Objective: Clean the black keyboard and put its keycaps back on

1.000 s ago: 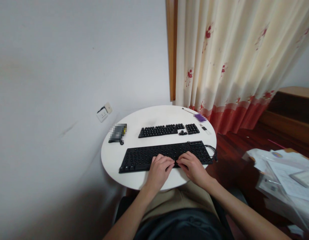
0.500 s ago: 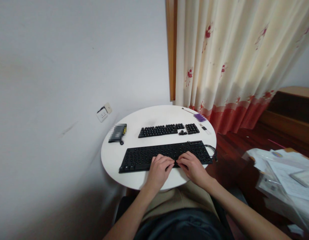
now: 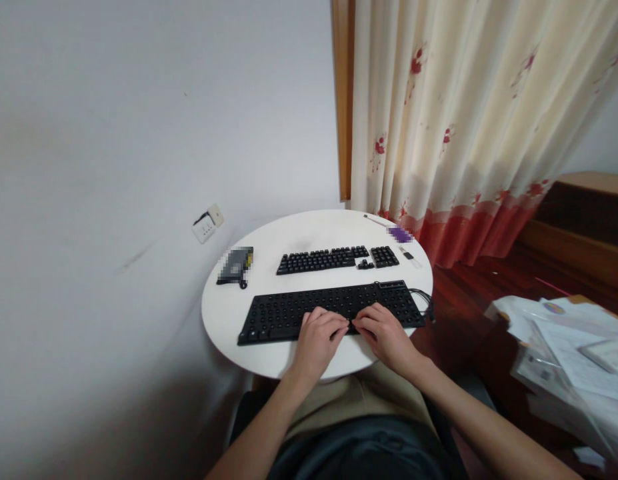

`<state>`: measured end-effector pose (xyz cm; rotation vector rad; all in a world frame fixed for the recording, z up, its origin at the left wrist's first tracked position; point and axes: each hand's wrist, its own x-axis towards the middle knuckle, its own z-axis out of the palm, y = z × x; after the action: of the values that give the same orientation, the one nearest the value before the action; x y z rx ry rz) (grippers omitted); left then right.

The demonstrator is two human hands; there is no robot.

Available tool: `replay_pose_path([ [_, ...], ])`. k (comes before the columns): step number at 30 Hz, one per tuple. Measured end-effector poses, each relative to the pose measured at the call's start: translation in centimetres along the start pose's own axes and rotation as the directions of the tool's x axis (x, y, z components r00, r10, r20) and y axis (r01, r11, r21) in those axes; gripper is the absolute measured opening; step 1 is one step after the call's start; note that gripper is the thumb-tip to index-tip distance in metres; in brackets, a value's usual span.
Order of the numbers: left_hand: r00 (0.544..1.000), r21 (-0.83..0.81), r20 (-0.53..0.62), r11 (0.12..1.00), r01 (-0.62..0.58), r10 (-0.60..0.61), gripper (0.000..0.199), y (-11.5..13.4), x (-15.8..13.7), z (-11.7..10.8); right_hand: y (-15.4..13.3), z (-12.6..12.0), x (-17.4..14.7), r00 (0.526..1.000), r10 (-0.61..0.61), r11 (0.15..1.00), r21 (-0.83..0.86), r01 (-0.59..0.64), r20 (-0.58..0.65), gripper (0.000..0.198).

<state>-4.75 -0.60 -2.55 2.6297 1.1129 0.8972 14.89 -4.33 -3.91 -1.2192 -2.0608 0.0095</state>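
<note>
Left hand (image 3: 317, 335) and right hand (image 3: 385, 333) reach in from the near side in the head view, palms down and turned toward each other. Their fingers are curled, fingertips almost meeting at the near edge of the black keyboard (image 3: 283, 312) on the white tabletop (image 3: 269, 360); whether they pinch anything small cannot be told. Hands and keyboard look unchanged from half a second ago.
</note>
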Motion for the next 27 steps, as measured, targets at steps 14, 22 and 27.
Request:
replay_pose_path([
  [14, 1.0, 0.005, 0.017, 1.0, 0.018, -0.018, 0.008, 0.0, 0.1, -0.1, 0.0, 0.3, -0.3, 0.999, 0.003, 1.0, 0.013, -0.003, -0.043, 0.018],
  [22, 0.999, 0.047, 0.038, 0.999, 0.016, -0.017, 0.011, 0.2, 0.0, -0.5, -0.2, 0.4, -0.9, 0.998, 0.019, 1.0, -0.012, -0.02, -0.066, 0.017],
  [27, 0.999, 0.066, 0.037, 0.998, -0.005, 0.003, 0.015, 0.2, -0.3, -0.7, -0.5, 0.2, -1.0, 0.997, 0.025, 0.999, -0.025, -0.026, -0.069, 0.018],
])
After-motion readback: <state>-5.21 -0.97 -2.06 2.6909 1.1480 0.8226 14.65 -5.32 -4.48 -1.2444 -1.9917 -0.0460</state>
